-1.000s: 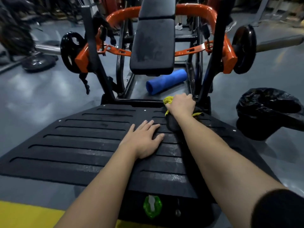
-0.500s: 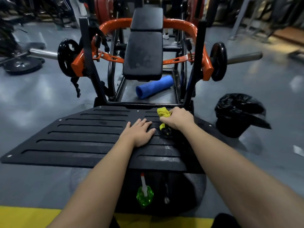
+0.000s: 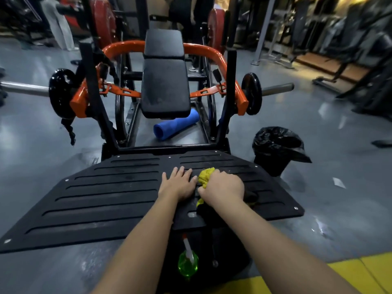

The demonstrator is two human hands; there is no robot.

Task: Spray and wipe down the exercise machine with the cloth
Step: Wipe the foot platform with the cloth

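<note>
machine footplate (image 3: pixel 110 198): ribbed, black; left half probably still unwiped.
right hand (image 3: pixel 222 187): bunched round the yellow cloth (image 3: pixel 206 174), drawn back from the far edge.
left hand (image 3: pixel 178 184): flat, fingers straight, bracing just beside it.
yellow cloth: pressed onto the plate.
spray bottle (image 3: pixel 187 265): green, below, untouched.

Both bare forearms reach forward from the bottom of the view, close together and converging slightly toward the wrists. The left hand (image 3: pixel 177 184) lies palm down with its fingers straight, flat on the exercise machine's black footplate (image 3: pixel 101 200). Just beside it, the right hand (image 3: pixel 223 187) is knuckles up, its fingers curled round a bunched yellow cloth (image 3: pixel 206 175) held against the same plate.
</note>
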